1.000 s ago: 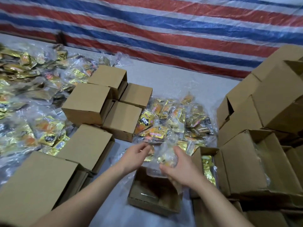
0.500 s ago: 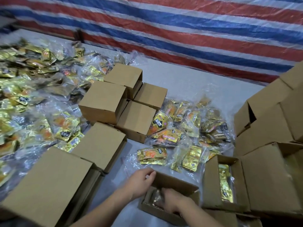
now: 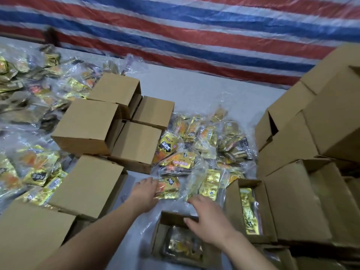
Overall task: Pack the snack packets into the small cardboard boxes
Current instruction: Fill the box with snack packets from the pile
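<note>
A small open cardboard box [image 3: 165, 219] sits in front of me with a clear bag of gold snack packets [image 3: 182, 245] lying inside. My right hand [image 3: 209, 221] hovers over the box's far rim, fingers spread and holding nothing. My left hand [image 3: 145, 193] reaches forward, and its fingertips touch the left edge of a gold and orange packet bag [image 3: 168, 189] on the table. More bagged packets [image 3: 196, 151] are heaped just beyond it.
Closed small boxes [image 3: 87, 127] cluster to the left and front left. Another open box [image 3: 251, 209] with a gold packet stands at the right, beside a stack of larger boxes [image 3: 311, 133]. A big packet pile [image 3: 29, 106] covers the far left. A striped tarp hangs behind.
Both hands put a bag of packets down into the open box, then came out. The left hand has moved forward to the packet bag on the table; the right has risen above the rim.
</note>
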Demonstrator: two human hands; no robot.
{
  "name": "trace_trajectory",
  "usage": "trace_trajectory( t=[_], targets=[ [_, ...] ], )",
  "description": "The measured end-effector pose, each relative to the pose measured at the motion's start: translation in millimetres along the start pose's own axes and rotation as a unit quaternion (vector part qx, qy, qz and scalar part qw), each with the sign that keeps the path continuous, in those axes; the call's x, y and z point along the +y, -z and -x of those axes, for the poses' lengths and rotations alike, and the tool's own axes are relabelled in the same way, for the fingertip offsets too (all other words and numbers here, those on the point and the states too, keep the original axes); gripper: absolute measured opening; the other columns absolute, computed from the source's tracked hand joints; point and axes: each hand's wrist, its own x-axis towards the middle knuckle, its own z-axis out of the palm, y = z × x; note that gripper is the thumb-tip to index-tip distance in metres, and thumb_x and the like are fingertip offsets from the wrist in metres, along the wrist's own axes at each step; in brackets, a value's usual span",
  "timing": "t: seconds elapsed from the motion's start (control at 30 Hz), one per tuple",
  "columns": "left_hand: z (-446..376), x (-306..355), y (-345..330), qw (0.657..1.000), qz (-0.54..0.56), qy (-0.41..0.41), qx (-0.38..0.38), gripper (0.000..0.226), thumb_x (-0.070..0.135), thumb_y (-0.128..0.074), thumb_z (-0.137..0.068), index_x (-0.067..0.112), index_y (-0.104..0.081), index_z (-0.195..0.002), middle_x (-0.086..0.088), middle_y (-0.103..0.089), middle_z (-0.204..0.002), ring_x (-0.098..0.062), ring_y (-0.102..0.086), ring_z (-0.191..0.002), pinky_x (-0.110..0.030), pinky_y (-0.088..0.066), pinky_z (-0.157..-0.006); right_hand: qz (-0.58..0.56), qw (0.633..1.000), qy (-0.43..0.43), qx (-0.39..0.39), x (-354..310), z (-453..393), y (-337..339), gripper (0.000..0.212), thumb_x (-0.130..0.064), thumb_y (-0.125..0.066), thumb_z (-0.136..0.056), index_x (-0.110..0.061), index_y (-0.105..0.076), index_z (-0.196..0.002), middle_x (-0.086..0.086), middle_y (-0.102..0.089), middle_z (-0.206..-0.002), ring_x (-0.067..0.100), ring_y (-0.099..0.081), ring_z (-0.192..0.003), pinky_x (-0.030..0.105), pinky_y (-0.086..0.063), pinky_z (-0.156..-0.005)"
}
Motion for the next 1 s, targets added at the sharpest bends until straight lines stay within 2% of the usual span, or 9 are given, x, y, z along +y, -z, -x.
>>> trace_trajectory(
  t=[0.1, 0.23, 0.4, 0.5, 0.63, 0.73, 0.8, 0.9, 1.0],
  targets=[
    [-13.2, 5.2, -12.5, 0.998, -0.050, -0.001, -0.035, 0.080, 0.048, -0.065, -0.081, 0.022, -0.026, -0.146, -0.006, -0.038, -0.143, -0.028, -0.039, -0.132, -0.046, -0.038, -0.105, 0.060, 0.994, -0.020, -0.084, 5.8, -3.4, -9.5, 0.038, -0.045, -0.049, -0.098, -0.020, -0.052, -0.127, 0.003, -0.058, -0.125, 0.025, -0.055, -0.115, 0.041, -0.046, -0.096],
    [-23.3, 16.9, -25.8, 0.998, -0.020, 0.056, -0.035, 0.090, 0.047, -0.069, -0.083, 0.021, -0.017, -0.151, -0.005, -0.039, -0.142, -0.027, -0.041, -0.130, -0.044, -0.045, -0.101, 0.051, 0.994, -0.034, -0.087, 10.3, -2.6, -23.5, 0.027, -0.038, -0.038, -0.104, -0.017, -0.050, -0.116, 0.009, -0.059, -0.115, 0.032, -0.058, -0.106, 0.041, -0.043, -0.084],
    [-19.9, 12.0, -24.8, 0.997, 0.023, 0.072, -0.015, 0.054, 0.034, -0.059, -0.091, 0.018, -0.039, -0.138, -0.006, -0.045, -0.130, -0.025, -0.045, -0.120, -0.038, -0.048, -0.096, -0.003, 0.992, -0.059, -0.114, 16.3, -5.8, -24.0, 0.051, -0.065, -0.036, -0.095, -0.023, -0.051, -0.119, 0.003, -0.058, -0.114, 0.026, -0.057, -0.104, 0.038, -0.043, -0.084],
    [-7.4, 2.2, -18.1, 0.994, 0.074, 0.082, -0.001, 0.039, 0.024, -0.050, -0.093, 0.020, -0.047, -0.132, -0.006, -0.051, -0.123, -0.025, -0.052, -0.113, -0.037, -0.049, -0.093, -0.067, 0.990, -0.083, -0.093, 17.1, -7.4, -22.6, 0.074, -0.076, -0.028, -0.089, -0.024, -0.050, -0.137, 0.000, -0.057, -0.133, 0.022, -0.053, -0.121, 0.038, -0.040, -0.101],
    [19.0, -6.3, 2.4, 0.984, 0.157, 0.086, 0.016, 0.033, 0.024, -0.049, -0.094, 0.023, -0.048, -0.127, -0.011, -0.065, -0.118, -0.032, -0.062, -0.105, -0.035, -0.049, -0.082, -0.205, 0.973, -0.100, 0.031, 10.6, -13.7, -8.2, 0.058, -0.070, -0.033, -0.093, -0.025, -0.064, -0.114, -0.008, -0.065, -0.111, 0.010, -0.060, -0.104, 0.034, -0.049, -0.094],
    [36.7, 0.0, 40.9, 0.970, 0.210, 0.073, 0.100, 0.042, 0.023, -0.055, -0.089, 0.024, -0.050, -0.131, -0.009, -0.069, -0.111, -0.033, -0.064, -0.101, -0.034, -0.048, -0.076, -0.379, 0.913, -0.128, 0.085, -5.6, -26.2, 11.8, 0.024, -0.056, -0.051, -0.095, -0.035, -0.062, -0.099, -0.014, -0.066, -0.096, 0.000, -0.061, -0.092, 0.012, -0.048, -0.075],
    [48.0, 15.4, 77.8, 0.953, 0.255, 0.047, 0.159, 0.046, 0.023, -0.057, -0.086, 0.027, -0.052, -0.131, -0.005, -0.071, -0.107, -0.030, -0.065, -0.098, -0.033, -0.051, -0.075, -0.482, 0.863, -0.129, 0.075, -17.5, -33.5, 28.5, 0.037, -0.059, -0.058, -0.086, -0.035, -0.055, -0.113, -0.021, -0.060, -0.107, -0.004, -0.059, -0.099, 0.007, -0.045, -0.075],
    [64.4, 49.5, 132.2, 0.927, 0.304, -0.028, 0.219, 0.045, 0.023, -0.059, -0.085, 0.034, -0.052, -0.128, 0.005, -0.071, -0.098, -0.018, -0.066, -0.087, -0.030, -0.052, -0.070, -0.608, 0.787, -0.097, 0.041, -30.3, -41.7, 51.6, 0.090, -0.061, -0.068, -0.069, -0.035, -0.030, -0.146, -0.016, -0.052, -0.129, -0.002, -0.056, -0.107, 0.031, -0.045, -0.103],
    [77.3, 85.9, 170.1, 0.909, 0.338, -0.106, 0.220, 0.041, 0.027, -0.056, -0.087, 0.038, -0.051, -0.126, 0.012, -0.067, -0.101, -0.012, -0.064, -0.088, -0.030, -0.053, -0.072, -0.722, 0.690, -0.014, 0.051, -31.8, -43.5, 78.3, 0.074, -0.048, -0.076, -0.069, -0.027, -0.055, -0.136, -0.001, -0.066, -0.129, 0.017, -0.063, -0.116, 0.048, -0.045, -0.107]
  ],
)
